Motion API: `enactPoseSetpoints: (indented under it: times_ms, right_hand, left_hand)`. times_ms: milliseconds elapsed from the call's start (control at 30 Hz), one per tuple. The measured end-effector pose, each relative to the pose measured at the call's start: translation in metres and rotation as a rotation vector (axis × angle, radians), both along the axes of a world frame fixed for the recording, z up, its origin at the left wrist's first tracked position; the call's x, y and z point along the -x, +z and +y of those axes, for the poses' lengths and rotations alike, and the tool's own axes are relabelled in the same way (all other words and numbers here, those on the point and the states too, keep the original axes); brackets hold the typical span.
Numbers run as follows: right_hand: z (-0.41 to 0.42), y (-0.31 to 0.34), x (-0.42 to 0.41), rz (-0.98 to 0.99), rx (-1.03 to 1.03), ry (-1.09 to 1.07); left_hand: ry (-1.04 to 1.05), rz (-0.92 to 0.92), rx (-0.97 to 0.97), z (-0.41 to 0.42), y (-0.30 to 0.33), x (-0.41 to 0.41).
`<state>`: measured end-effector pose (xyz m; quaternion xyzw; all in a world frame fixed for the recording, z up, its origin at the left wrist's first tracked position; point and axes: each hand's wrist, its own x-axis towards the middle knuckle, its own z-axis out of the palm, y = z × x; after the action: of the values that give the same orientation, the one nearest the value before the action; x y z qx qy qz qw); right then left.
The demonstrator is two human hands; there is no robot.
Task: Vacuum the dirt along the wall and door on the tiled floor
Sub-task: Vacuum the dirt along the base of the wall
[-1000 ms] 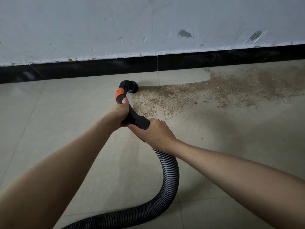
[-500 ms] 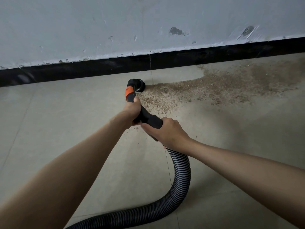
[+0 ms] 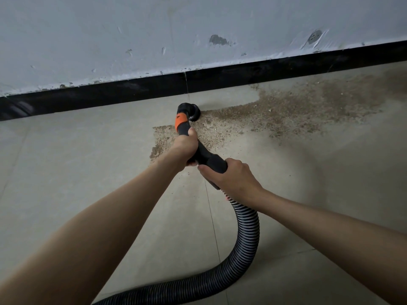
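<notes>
Tiled floor [image 3: 88, 172]: both hands' fingers [image 3: 222, 170] wrap vacuum handle [image 3: 206, 155].

The light is dim, soft and cool, with no hard-edged shadows. The floor [image 3: 66, 172] is brightest at 9 o'clock and darkens towards 3 and 5 o'clock, where a broad soft shadow spreads. The wall [image 3: 132, 29] is evenly lit and grey-blue. A faint sheen shows on the black skirting [image 3: 19, 107] at 9 o'clock. The skirting bows and tilts from wide-angle distortion. Focus is sharp at centre; the forearms at 7 and 4 o'clock look soft.
</notes>
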<state>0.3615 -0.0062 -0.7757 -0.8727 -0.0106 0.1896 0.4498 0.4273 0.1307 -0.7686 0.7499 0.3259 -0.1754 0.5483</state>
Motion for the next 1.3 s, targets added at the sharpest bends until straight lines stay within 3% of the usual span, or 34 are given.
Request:
enactPoseSetpoints:
  times_ms: [267,1300]
  right_hand:
    - [-0.022,-0.007,-0.005,-0.003,0.010,-0.023]
    - [-0.118,-0.015,-0.038,-0.038,-0.033,-0.297]
  left_hand:
    - [-0.036,0.023,-0.080,-0.022,-0.002,-0.006]
    - [-0.204,-0.082,-0.058,-0.141,-0.005,-0.062]
